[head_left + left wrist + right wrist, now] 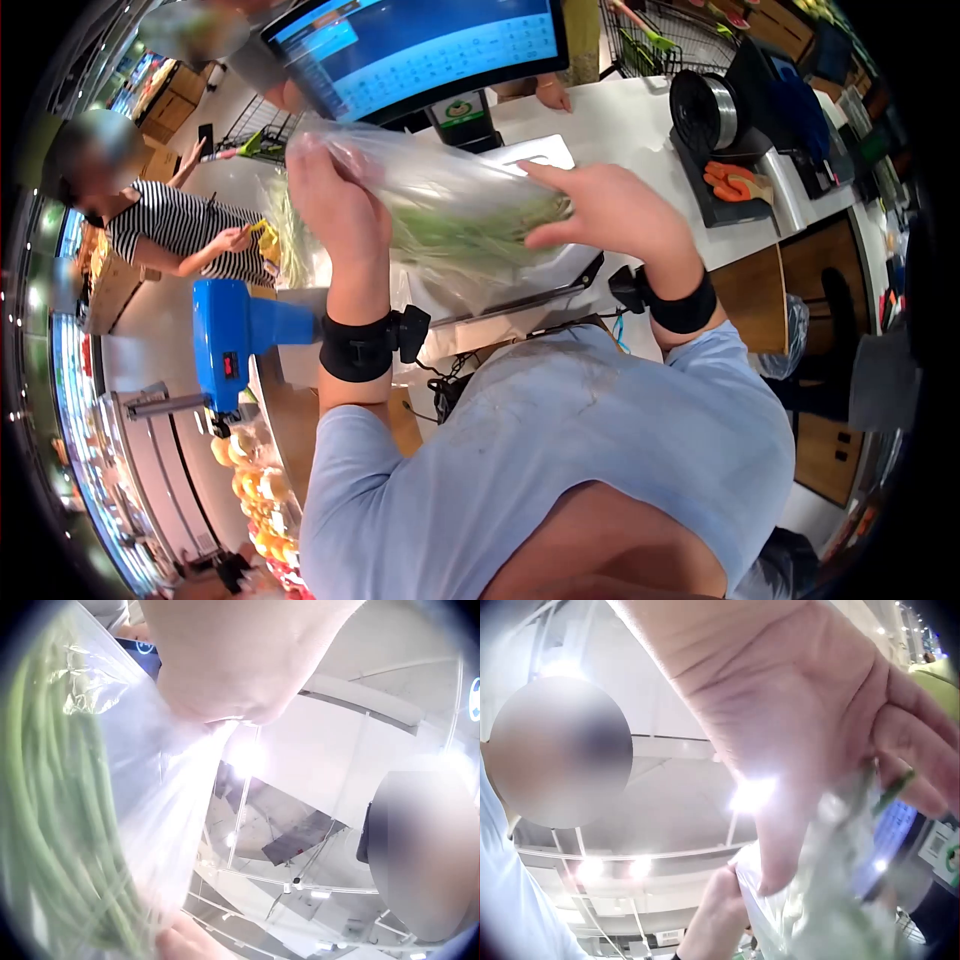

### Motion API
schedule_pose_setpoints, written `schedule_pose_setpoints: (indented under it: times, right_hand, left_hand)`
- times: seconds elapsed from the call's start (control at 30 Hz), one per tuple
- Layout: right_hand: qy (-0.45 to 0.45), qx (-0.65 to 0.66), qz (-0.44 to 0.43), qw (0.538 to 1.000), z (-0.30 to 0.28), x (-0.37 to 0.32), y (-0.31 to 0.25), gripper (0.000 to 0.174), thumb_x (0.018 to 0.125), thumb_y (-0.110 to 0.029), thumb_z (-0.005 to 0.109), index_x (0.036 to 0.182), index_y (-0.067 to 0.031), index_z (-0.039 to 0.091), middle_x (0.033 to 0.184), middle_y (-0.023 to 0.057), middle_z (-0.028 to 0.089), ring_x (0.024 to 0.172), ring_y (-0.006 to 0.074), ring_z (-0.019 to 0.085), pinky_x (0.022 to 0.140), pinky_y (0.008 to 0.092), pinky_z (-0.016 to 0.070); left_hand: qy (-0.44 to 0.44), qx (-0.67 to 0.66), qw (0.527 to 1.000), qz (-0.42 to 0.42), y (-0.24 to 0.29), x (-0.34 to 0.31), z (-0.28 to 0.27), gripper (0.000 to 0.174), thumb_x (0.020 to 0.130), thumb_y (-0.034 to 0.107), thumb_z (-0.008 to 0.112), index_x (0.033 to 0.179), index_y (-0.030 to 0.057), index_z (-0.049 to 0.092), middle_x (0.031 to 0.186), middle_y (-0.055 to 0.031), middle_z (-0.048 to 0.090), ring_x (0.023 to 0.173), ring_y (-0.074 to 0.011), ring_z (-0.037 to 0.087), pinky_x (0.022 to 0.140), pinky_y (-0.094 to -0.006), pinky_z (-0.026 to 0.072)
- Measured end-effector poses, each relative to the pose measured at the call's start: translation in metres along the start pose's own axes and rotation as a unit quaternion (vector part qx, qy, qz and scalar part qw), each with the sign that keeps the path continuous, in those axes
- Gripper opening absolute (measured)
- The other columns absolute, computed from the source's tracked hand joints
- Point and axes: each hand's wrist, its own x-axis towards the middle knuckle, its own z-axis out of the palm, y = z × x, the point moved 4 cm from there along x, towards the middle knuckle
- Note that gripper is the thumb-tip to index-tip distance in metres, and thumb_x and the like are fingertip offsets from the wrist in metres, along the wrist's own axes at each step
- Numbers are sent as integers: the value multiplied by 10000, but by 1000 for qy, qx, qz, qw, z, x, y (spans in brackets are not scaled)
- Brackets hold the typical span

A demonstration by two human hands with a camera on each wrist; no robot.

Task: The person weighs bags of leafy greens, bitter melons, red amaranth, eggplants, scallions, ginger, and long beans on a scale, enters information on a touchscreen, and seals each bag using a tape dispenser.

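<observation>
— Holding what with the left hand [335,205]?

— Clutching the gathered neck of a clear plastic bag [460,215], curling the fingers tight around the film at the bag's 10 o'clock end. Closing the grip fully on it.

— Carrying what inside?

— Carrying long green stalks [480,238], lying lengthwise from 10 o'clock towards 3 o'clock and showing plainly through the film in the left wrist view.

— And doing what with the right hand [610,210]?

— Clasping the bag's other end at 3 o'clock, with the thumb on the near side and the fingers reaching over the far side. Spreading the grip wide around the bundle and pressing the film against the stalks.

— Sitting where, all of that?

— Stretching between both hands at 12 o'clock from the chest, over the near edge of the white table [620,120] and just below the screen [430,45]. Not showing clearly whether resting on something or being held above it.

— Seeing anything else around?

— Seeing a blue tool [235,335] at 8 o'clock from the left hand, well apart from the bag. Spotting a spool [705,110] at 1 o'clock from the right hand, with orange gloves [738,182] just beside it at 5 o'clock. Noticing a person in a striped top [175,235] at 9 o'clock and a cart [655,35] beyond the table at 12 o'clock.
</observation>
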Motion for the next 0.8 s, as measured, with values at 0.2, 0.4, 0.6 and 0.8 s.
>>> schedule_pose_setpoints:
  times: [0.2, 0.4, 0.6, 0.8]
  right_hand:
    - [437, -162, -235, 853, -34, -11, -63, 645, 709, -474, 720, 1213, -100, 572, 971, 212, 616, 892, 356, 593, 802, 408, 447]
    - [-16, 73, -221, 973, 23, 51, -84, 282, 862, -271, 568, 1019, -42, 620, 815, 176, 647, 738, 366, 596, 686, 400, 471]
    - [94, 187, -422, 882, 23, 51, -86, 253, 852, -265, 541, 873, -41, 656, 789, 182, 628, 772, 360, 602, 698, 408, 467]
    - [312, -16, -401, 861, 16, 45, -68, 244, 882, -254, 550, 835, -15, 570, 772, 78, 583, 726, 262, 556, 667, 371, 429]
  left_hand:
    - [-62, 133, 985, 90, 21, -7, 11, 195, 981, 153, 383, 916, 11, 499, 663, -30, 484, 590, -103, 473, 569, -273, 468]
    - [-167, 135, 958, 188, 36, -18, 11, 341, 957, 306, 483, 1049, -20, 522, 744, -55, 525, 703, -150, 539, 747, -279, 494]
    - [-460, 465, 752, 83, 27, -33, -2, 610, 734, 498, 727, 1124, 40, 626, 921, -66, 620, 806, -177, 554, 801, -331, 450]
    - [-397, 411, 807, -148, -14, -37, -13, 288, 869, 262, 644, 1043, 36, 686, 628, -41, 558, 565, -137, 495, 560, -299, 423]
